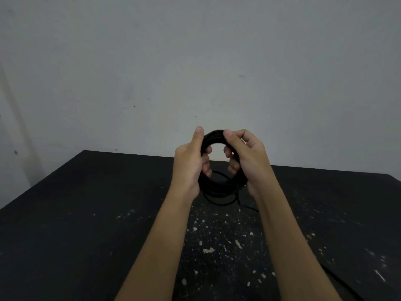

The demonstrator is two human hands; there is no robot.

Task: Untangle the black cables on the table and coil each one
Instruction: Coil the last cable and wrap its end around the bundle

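The black cable coil (219,184) is held upright in the air above the far middle of the dark surface (86,213), with a looser loop drooping below it. The left hand (191,164) has its grip curled round the coil's left side, and the right hand (249,157) has its grip closed on the right side. A thin tail (246,205) trails off to the right. To wind well, one grip should likely hold the bundle firm while the other gathers the slack loop — evenly, without twisting.
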